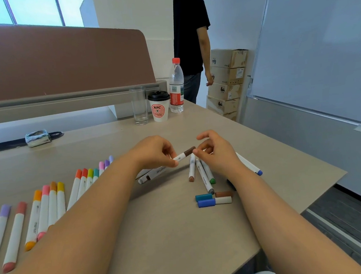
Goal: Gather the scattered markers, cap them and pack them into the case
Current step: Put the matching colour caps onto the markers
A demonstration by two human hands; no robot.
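Observation:
My left hand (155, 152) pinches the white barrel of a brown marker (184, 154) above the table. My right hand (214, 151) pinches its dark brown cap end. Under my hands lie several loose markers (203, 174) with brown, grey, green and blue tips. Three loose caps sit nearer me: a teal cap (203, 197), a brown cap (223, 194) and a blue cap (206, 203). Capped markers (51, 203) lie in rows at the left. A flat white case (154, 172) lies partly hidden behind my left wrist.
A glass (139, 106), a lidded paper cup (159, 106) and a water bottle (176, 87) stand at the table's far side. A wrapped block (37, 138) lies far left. A person (191, 44) stands beyond the table by stacked cardboard boxes (227, 82). The table edge (320, 193) runs at right.

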